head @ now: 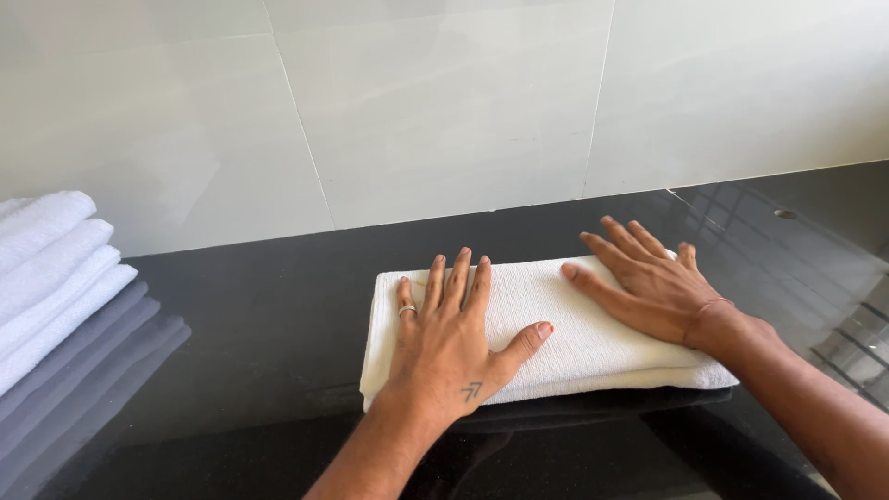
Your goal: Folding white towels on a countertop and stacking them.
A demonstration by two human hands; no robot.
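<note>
Folded white towel [556,324] lies mid glossy black surface [259,315]. Your left hand [449,338] and right hand [653,282] press flat on it, grip wide, holding nothing. Towel stack [51,268] far left.

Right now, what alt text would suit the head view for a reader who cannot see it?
Both hands lie flat, palms down, on a folded white towel on a glossy black counter: left hand near its left end, right hand near its right. A stack of folded white towels sits at far left, below a pale tiled wall.
</note>
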